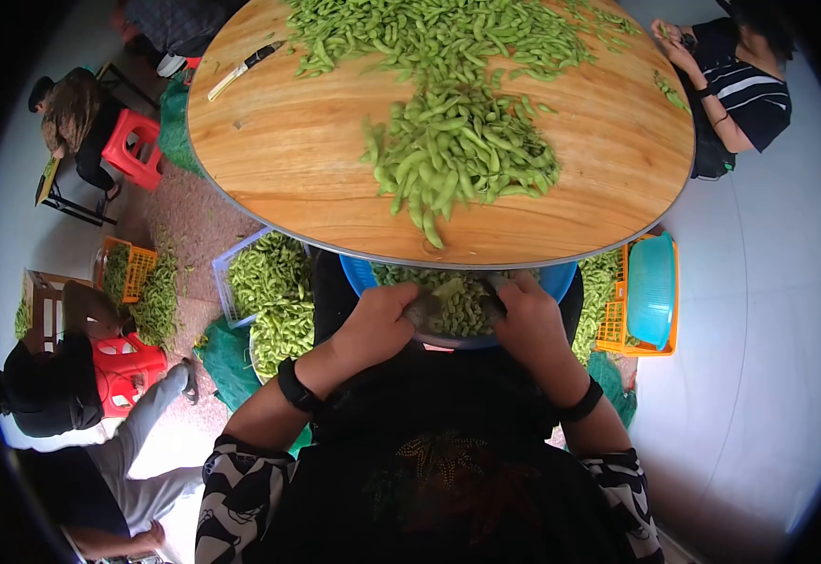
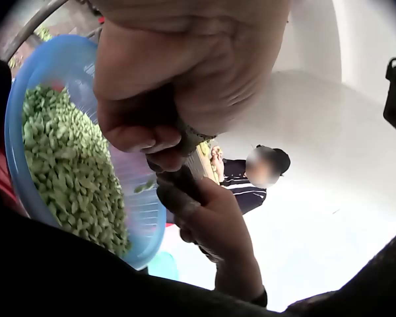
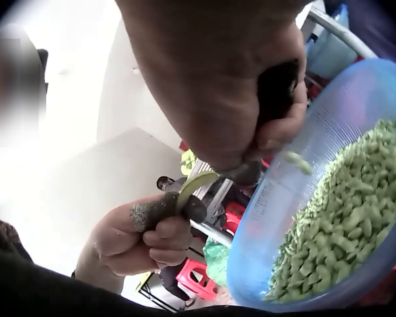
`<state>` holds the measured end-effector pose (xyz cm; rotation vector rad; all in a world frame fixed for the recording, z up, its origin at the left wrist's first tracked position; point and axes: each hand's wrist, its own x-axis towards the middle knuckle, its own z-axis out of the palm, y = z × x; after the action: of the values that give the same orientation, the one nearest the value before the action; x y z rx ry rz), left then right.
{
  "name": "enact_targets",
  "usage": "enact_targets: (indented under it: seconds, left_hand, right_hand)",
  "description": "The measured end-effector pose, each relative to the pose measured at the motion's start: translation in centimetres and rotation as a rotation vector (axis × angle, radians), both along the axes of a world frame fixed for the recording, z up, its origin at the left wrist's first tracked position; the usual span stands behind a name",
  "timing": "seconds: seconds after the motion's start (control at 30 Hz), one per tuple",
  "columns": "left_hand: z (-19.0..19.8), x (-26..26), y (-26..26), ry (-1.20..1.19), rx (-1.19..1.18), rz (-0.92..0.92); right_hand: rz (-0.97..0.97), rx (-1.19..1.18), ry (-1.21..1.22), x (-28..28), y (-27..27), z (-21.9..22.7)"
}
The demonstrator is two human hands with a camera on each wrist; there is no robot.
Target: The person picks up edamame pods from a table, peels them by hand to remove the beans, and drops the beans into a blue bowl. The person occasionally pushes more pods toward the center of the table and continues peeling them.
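Note:
My left hand (image 1: 377, 324) pinches a green soybean pod (image 3: 195, 187) between thumb and fingers; dark covers sit on the fingertips (image 3: 152, 212). Facing it, close by, is my right hand (image 1: 531, 320), its fingers curled round a black object (image 3: 277, 89) in the palm, too hidden to name. A dark cover is also on the right thumb (image 2: 178, 199). Both hands are over a blue plastic basin (image 2: 20, 142) at my lap, holding many shelled green beans (image 2: 72, 172). One loose bean (image 3: 298, 162) shows against the basin's inner wall in the right wrist view.
A round wooden table (image 1: 288, 164) carries a heap of soybean pods (image 1: 457, 150) and a knife (image 1: 246, 70). Pod-filled crates stand at both sides, one orange (image 1: 610, 324), with a teal basket (image 1: 650, 291). Several people sit around; red stools (image 1: 133, 148) are at left.

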<state>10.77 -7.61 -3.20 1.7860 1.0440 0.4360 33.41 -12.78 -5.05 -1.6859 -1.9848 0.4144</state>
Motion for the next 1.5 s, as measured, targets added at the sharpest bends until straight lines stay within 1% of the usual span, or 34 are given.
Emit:
enact_targets:
  seconds: [0.03,0.07,0.13,0.17,0.23,0.27,0.33,0.37,0.43,0.47,0.53,0.57,0.63,0.67,0.7,0.73,0.77,0.83,0.87,0.9,0.93,0.97,1.0,1.03,1.07,1.1,1.13,1.17,1.2,1.27,1.3,1.37,1.43,1.5]
  left_hand:
    - [-0.2,-0.1,0.0,-0.004,0.136,0.011]
    - [-0.1,0.1,-0.2,-0.005,0.136,0.012]
    - [1.7,0.9,-0.5,-0.035,0.259,-0.03]
    - [2.2,1.0,-0.5,-0.037,0.262,-0.028]
    - [3.0,1.1,-0.4,-0.184,0.278,-0.182]
    - [3.5,1.1,-0.3,-0.186,0.284,-0.179]
    - [4.1,1.2,-0.4,-0.422,-0.023,-0.284]
    - [4.1,1.2,-0.5,-0.423,-0.024,-0.282]
    - [4.0,1.4,-0.5,-0.554,-0.414,-0.263]
    - [3.6,1.5,-0.5,-0.556,-0.415,-0.265]
    - [2.7,1.5,-0.5,-0.545,-0.413,-0.183]
    - [2.7,1.2,-0.5,-0.548,-0.413,-0.182]
    - [3.0,-0.6,-0.5,-0.374,0.066,-0.061]
    - [2.5,-1.9,-0.5,-0.35,0.095,0.013]
    - [2.0,-3.5,-0.6,-0.323,0.123,0.084]
    - [1.9,-5.2,-0.6,-0.245,0.173,0.188]
    - [1.9,-6.9,-0.7,-0.165,0.223,0.292]
    - [2.2,-10.1,-0.6,0.091,0.306,0.524]
    - [2.2,-11.7,-0.4,0.304,0.426,0.573]
    - [2.3,-12.9,-0.1,0.52,0.547,0.618]
    - [2.2,-13.5,0.2,0.61,0.6,0.726]
    - [2.2,-13.8,0.4,0.615,0.606,0.731]
    - [2.8,-13.1,0.7,0.596,0.794,0.755]
    - [3.2,-12.3,0.9,0.571,0.98,0.776]
    - [2.7,-11.3,0.5,0.502,0.85,0.749]
    - [2.5,-10.3,0.2,0.419,0.734,0.609]
    - [3.4,-7.4,-0.1,0.26,0.636,0.5]
    - [2.6,-5.2,0.1,0.032,0.613,0.392]
    - [2.3,-3.3,0.0,-0.085,0.514,0.278]
    - [1.5,-0.5,-0.3,-0.247,0.091,0.171]
    - [1.3,0.4,-0.2,-0.253,0.088,0.166]
    - [1.2,1.7,0.1,-0.554,-0.384,0.132]
    - [1.6,2.1,0.0,-0.503,-0.322,0.141]
    - [1.3,1.8,-0.1,-0.197,0.372,0.131]
  right_hand:
    - [-0.064,-0.005,-0.074,-0.1,-0.3,0.7]
    - [-0.062,-0.005,-0.075,-0.4,-0.3,1.8]
    - [0.032,0.258,0.157,-1.3,-0.1,3.5]
    - [0.034,0.261,0.155,-1.5,-0.1,3.5]
    - [0.13,0.147,0.456,-1.7,0.0,3.5]
    - [0.135,0.151,0.453,-1.6,-0.1,4.0]
    - [0.07,-0.59,1.146,-1.2,-0.7,5.4]
    - [0.07,-0.593,1.145,-1.2,-0.8,5.5]
    - [0.043,-0.749,1.5,-1.0,-0.8,5.6]
    - [0.04,-0.748,1.499,-0.9,-0.8,5.5]
    - [-0.024,-0.611,1.263,-0.7,-0.7,4.8]
    - [-0.023,-0.612,1.26,-0.6,-0.4,4.1]
    - [0.048,0.198,0.414,-0.4,0.6,3.0]
    - [0.051,0.198,0.416,-0.5,0.8,3.2]
    - [0.029,0.233,0.323,-0.8,0.9,3.7]
    - [0.004,0.266,0.232,-1.1,1.0,4.0]
    - [0.003,0.265,0.237,-1.6,1.4,4.1]
    - [0.021,0.276,0.16,-3.1,2.6,4.3]
    - [0.018,0.261,0.057,-3.5,3.3,3.7]
    - [0.023,0.265,0.063,-4.2,4.1,3.5]
    - [-0.022,0.193,-0.008,-5.1,4.9,3.4]
    - [-0.066,0.121,-0.078,-5.7,5.4,3.5]
    - [-0.083,0.069,-0.106,-5.8,5.6,3.7]
    - [-0.078,0.075,-0.104,-5.8,5.7,3.7]
    - [-0.084,0.099,-0.037,-5.7,5.5,3.7]
    - [-0.091,0.125,0.028,-5.4,5.3,3.7]
    - [-0.098,0.151,0.09,-5.1,5.1,3.7]
    - [-0.095,0.152,0.081,-4.6,4.7,3.8]
    - [-0.077,0.09,0.314,-4.1,4.2,3.8]
    - [-0.076,-0.012,0.777,-3.9,3.3,3.4]
    - [-0.082,-0.012,0.771,-3.7,2.6,3.3]
    - [-0.012,-0.084,0.73,-3.3,1.6,3.1]
    - [-0.038,-0.078,0.724,-2.7,1.3,2.8]
    - [-0.071,-0.078,0.718,-2.5,1.1,2.6]
